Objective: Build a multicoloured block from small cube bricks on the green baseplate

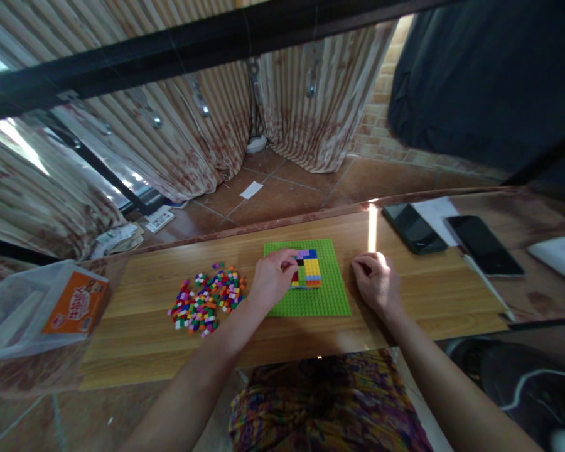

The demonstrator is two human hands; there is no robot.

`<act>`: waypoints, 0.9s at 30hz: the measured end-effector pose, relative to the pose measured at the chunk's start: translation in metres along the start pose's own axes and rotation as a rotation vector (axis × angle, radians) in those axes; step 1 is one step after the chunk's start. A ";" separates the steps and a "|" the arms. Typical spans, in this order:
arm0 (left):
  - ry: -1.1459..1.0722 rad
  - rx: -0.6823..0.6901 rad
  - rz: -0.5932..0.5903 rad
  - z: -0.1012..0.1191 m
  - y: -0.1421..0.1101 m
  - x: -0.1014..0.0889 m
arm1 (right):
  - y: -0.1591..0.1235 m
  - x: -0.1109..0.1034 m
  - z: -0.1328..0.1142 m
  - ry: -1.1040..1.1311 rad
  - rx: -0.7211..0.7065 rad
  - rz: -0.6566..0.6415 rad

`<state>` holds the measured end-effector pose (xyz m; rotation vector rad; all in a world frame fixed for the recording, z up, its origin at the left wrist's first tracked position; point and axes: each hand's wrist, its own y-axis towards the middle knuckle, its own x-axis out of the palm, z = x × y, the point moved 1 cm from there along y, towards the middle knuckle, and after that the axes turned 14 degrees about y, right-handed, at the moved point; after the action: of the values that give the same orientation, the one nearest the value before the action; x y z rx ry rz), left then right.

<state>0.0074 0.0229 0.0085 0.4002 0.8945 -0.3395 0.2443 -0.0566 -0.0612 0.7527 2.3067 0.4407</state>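
Note:
A green studded baseplate (335, 295) lies on the wooden board in front of me. On it stands a low block of coloured toy bricks (312, 269), yellow, blue, purple, orange and red. My left hand (274, 276) is over the left part of the baseplate, its fingers pinched at the block's left side; whatever is between the fingertips is too small to make out. My right hand (377, 280) rests on the board to the right of the baseplate, fingers curled in, and I see nothing in it. A loose pile of small bricks (207, 300) lies left of the baseplate.
A clear plastic box (28, 333) with an orange label stands at the far left. Two dark phones, one nearer (414, 229) and one farther right (484, 245), lie beside white paper (437, 216). The wooden board (136, 326) ends close to my lap.

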 end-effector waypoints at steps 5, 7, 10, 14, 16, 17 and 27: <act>-0.015 0.036 0.061 -0.005 -0.004 0.005 | 0.000 0.000 0.001 0.012 -0.015 0.000; 0.007 0.073 0.070 -0.006 -0.007 0.004 | 0.000 0.000 0.001 0.016 -0.022 -0.001; 0.062 0.124 0.068 -0.006 -0.011 0.002 | 0.000 0.000 0.001 0.008 -0.017 0.001; 0.135 0.172 0.080 -0.007 -0.013 0.002 | 0.000 0.000 0.001 0.004 -0.005 0.007; 0.185 0.200 0.093 -0.007 -0.013 0.003 | 0.000 0.000 0.001 0.006 -0.008 0.006; 0.215 0.220 0.097 -0.007 -0.013 0.003 | 0.000 0.000 0.001 0.009 -0.011 0.003; 0.359 0.256 0.130 -0.005 -0.015 0.003 | 0.000 -0.001 0.000 0.014 -0.002 -0.004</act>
<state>-0.0004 0.0115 0.0004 0.7700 1.1729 -0.2664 0.2449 -0.0569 -0.0606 0.7465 2.3199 0.4472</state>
